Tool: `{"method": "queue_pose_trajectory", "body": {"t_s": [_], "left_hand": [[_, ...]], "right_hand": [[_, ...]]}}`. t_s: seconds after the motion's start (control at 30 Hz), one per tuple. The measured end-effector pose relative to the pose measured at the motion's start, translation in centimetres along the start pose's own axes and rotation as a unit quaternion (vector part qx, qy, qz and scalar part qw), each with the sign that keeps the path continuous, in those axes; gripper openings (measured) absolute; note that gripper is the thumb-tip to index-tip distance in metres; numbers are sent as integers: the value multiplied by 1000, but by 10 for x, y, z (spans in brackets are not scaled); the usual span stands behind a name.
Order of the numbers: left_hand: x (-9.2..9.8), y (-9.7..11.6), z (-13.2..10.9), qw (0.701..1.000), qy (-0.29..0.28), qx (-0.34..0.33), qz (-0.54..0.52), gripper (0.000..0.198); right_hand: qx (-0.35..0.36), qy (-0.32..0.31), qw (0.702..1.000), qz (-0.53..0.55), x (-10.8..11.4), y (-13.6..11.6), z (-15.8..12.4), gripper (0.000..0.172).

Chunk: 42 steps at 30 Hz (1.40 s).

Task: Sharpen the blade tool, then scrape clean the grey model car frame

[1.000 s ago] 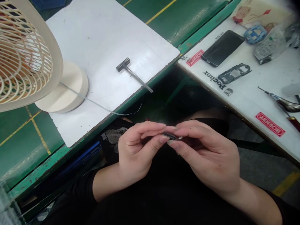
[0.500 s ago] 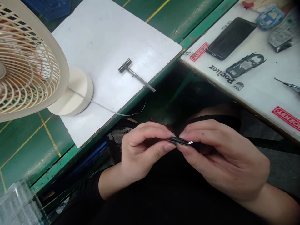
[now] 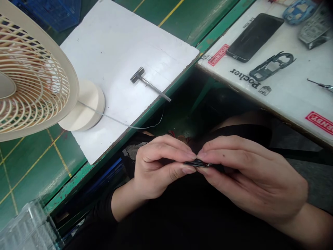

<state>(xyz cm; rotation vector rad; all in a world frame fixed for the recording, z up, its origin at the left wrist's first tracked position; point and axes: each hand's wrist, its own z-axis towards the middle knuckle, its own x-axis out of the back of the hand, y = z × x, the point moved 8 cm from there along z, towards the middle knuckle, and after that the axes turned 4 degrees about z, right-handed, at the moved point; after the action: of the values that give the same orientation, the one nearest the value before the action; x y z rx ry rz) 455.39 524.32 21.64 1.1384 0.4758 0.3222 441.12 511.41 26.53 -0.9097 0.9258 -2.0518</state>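
A small flat black part [image 3: 199, 163] is pinched between both my hands, in front of my black clothing. My left hand [image 3: 158, 166] grips its left end, thumb below and fingers above. Its other end sits in my right hand [image 3: 255, 177], with the fingertips on top and the thumb underneath. The fingertips of the two hands nearly meet over the part. Most of its surface is covered by fingers, so its exact kind does not show.
On the white board lie a small metal hammer [image 3: 153, 86] and the base of a cream fan [image 3: 84, 107]. The right table bears a phone [image 3: 255, 36], a black toy-car frame [image 3: 272, 66], a blue car body [image 3: 298, 12] and a thin hooked tool [image 3: 321, 85]. A clear plastic box [image 3: 28, 229] stands lower left.
Both hands still hold the black part, which now lies slightly lower and flatter. The fingers have closed further over it, and the pale detail at its right end is less visible.
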Motion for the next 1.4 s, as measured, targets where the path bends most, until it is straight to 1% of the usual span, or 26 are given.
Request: {"method": "queue_pose_trajectory", "body": {"t_s": [0.07, 0.17, 0.27, 0.37, 0.43, 0.5, 0.6, 0.63, 0.7, 0.8, 0.9, 0.97, 1.03, 1.07, 1.17, 1.27, 1.33, 1.4], "left_hand": [[-1, -2, -1, 1000, -1, -2, -15, 34], [-1, -1, -1, 1000, 1, -11, -16, 34], [-2, -2, 1, 1000, 0, -2, 13, 39], [-4, -5, 3, 1000, -3, 11, 27, 43], [-6, -5, 5, 1000, -6, 1, 29, 37], [-6, -2, 6, 999, -1, -13, 50, 29], [-3, 7, 8, 991, 12, -35, 126, 24], [-2, 11, 8, 986, 13, -49, 158, 24], [-4, 22, 9, 972, 3, -90, 217, 25], [-12, 37, 10, 947, -41, -148, 281, 26], [-20, 44, 12, 931, -82, -168, 315, 29], [-22, 46, 13, 930, -91, -178, 309, 30], [-22, 46, 14, 938, -91, -182, 281, 29], [-22, 44, 15, 945, -88, -173, 264, 29], [-22, 32, 15, 968, -79, -119, 209, 27], [-24, 24, 13, 981, -71, -75, 166, 24], [-25, 23, 12, 982, -68, -74, 158, 21], [-26, 27, 11, 978, -71, -91, 171, 20]], "right_hand": [[3, 1, 1000, 7, 1, -1, 0, 28], [-14, 3, 1000, 24, 1, 3, -1, 27], [-34, 33, 998, 44, 3, 9, -2, 25], [-47, 60, 995, 66, 6, 15, -3, 26], [-63, 52, 993, 84, 5, 19, -4, 28], [-94, 34, 988, 117, 2, 25, -5, 30], [-133, 24, 977, 164, 1, 30, -9, 35], [-131, 25, 978, 159, 2, 29, -10, 37], [-105, 25, 988, 107, 6, 23, -8, 38], [-70, 4, 997, 14, 9, 14, -3, 29], [-48, -5, 999, -22, 10, 8, 0, 24], [-34, 8, 999, -10, 12, 6, -1, 26], [-29, 23, 999, 26, 12, 6, -3, 31], [-31, 30, 998, 47, 12, 7, -5, 32], [-43, 51, 994, 87, 12, 12, -11, 34], [-50, 70, 991, 99, 12, 15, -15, 33], [-59, 73, 990, 103, 12, 15, -16, 33], [-67, 69, 990, 100, 11, 14, -16, 35]]}}
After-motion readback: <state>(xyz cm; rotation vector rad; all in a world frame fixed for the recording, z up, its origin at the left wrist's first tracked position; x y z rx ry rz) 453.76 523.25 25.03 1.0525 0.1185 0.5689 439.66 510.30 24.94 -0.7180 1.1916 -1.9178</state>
